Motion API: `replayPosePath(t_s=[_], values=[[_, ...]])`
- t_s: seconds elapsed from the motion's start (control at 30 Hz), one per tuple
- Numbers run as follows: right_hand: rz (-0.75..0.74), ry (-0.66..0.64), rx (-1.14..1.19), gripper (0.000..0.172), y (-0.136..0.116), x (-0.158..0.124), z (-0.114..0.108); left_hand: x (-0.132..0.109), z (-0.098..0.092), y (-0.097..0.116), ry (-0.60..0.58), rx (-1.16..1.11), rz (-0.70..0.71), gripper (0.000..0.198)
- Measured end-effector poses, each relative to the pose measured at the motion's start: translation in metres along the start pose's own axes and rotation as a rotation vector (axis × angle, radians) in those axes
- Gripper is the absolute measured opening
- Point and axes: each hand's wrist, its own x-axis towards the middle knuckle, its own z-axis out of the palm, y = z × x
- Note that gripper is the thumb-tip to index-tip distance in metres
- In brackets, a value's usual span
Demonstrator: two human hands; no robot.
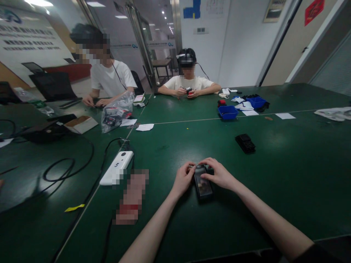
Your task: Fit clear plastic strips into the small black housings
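A small black device with a glossy dark screen point(204, 187) is between my two hands, low over the green table point(175, 226). At its upper left edge, my left hand point(185, 176) has its fingers curled against the side. On the other side, my right hand point(218, 173) grips the upper right, its thumb lying over the screen and its fingers bent round the top edge. The device's underside and most fingertips are hidden. Farther right on the table lies a black blocky object point(245, 143), apart from both hands.
Left of my arms are a white power bank point(117, 168) marked 5, a blurred-out flat item point(133, 197) and black cables point(102, 164). Blue trays point(228, 112) and papers stand toward the back right. Two people point(112, 76) sit across the table, beside a plastic bag point(116, 113).
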Motion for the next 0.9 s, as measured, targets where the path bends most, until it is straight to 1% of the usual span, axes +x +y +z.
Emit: replayPosePath(t_s=[0.2, 0.33, 0.53, 0.63, 0.77, 0.9], values=[[0.018, -0.019, 0.009, 0.035, 0.002, 0.0, 0.001, -0.002, 0.0, 0.001, -0.022, -0.08, -0.045, 0.024], [0.029, -0.026, 0.022, 0.035, 0.002, 0.001, 0.002, -0.003, -0.001, 0.002, -0.043, -0.125, -0.041, 0.026], [0.037, -0.044, 0.053, 0.035, 0.003, 0.001, 0.001, -0.002, -0.001, 0.004, -0.021, 0.0, -0.005, 0.029], [0.041, -0.034, 0.085, 0.038, 0.005, 0.001, 0.002, -0.002, 0.0, 0.005, -0.008, 0.022, -0.003, 0.03], [0.114, 0.006, 0.154, 0.045, 0.009, 0.002, 0.006, -0.002, 0.001, 0.004, 0.033, 0.004, -0.006, 0.03], [0.195, 0.017, 0.187, 0.04, 0.011, 0.004, 0.011, -0.001, 0.001, 0.003, 0.072, -0.011, 0.0, 0.03]])
